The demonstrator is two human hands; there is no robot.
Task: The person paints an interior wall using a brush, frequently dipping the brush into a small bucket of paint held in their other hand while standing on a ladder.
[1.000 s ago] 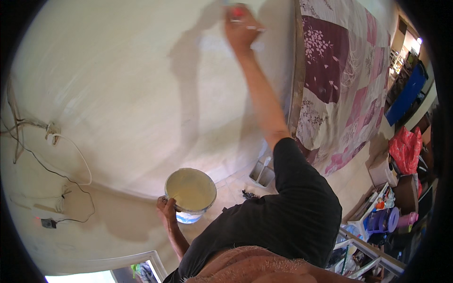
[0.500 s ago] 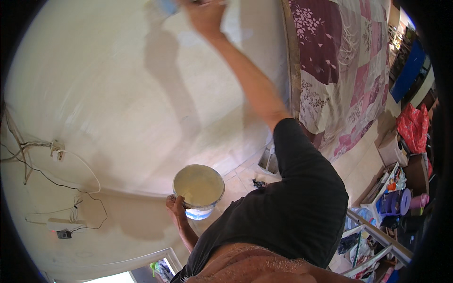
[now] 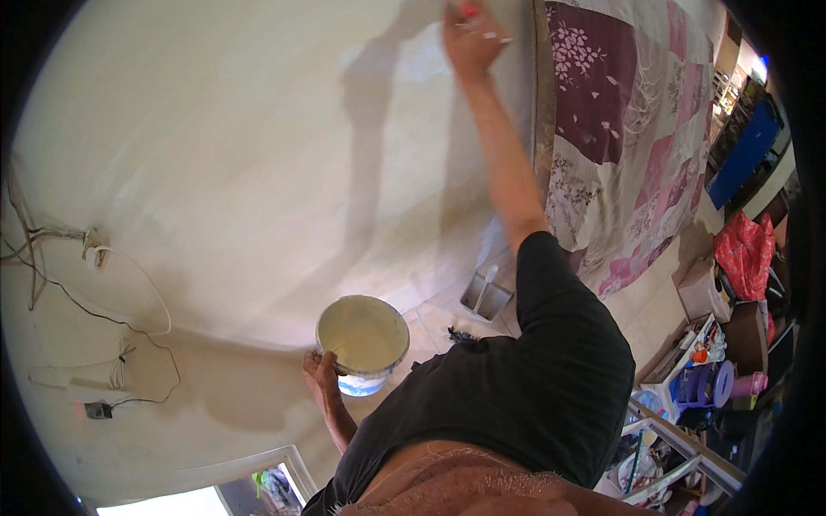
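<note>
My left hand point(image 3: 322, 374) is closed on the near-left rim of a white and blue bucket point(image 3: 361, 386), thumb hooked over the edge. A pale cream liquid coats or fills the bucket's inside. High up by the wall point(image 3: 258, 155), my right hand point(image 3: 473, 41) is wrapped round a tool with a red handle point(image 3: 468, 9). The tool's working end is cut off by the upper edge, so its kind does not show. White smears mark the fingers of this hand. Beside it the wall carries a wet-looking whitish patch point(image 3: 426, 56).
A grey tray point(image 3: 497, 307) with a pale-handled tool stands on the tiled floor, near a small dark object point(image 3: 462, 334). Patterned cloth point(image 3: 619, 129) hangs at the right. Wires and a socket point(image 3: 95, 245) are on the left wall. A ladder point(image 3: 688, 447) and clutter sit lower right.
My right hand has moved right along the wall, towards the hanging cloth, and its blurred blue-tipped tool has left view. The left hand keeps its hold on the bucket. The tray shows more fully.
</note>
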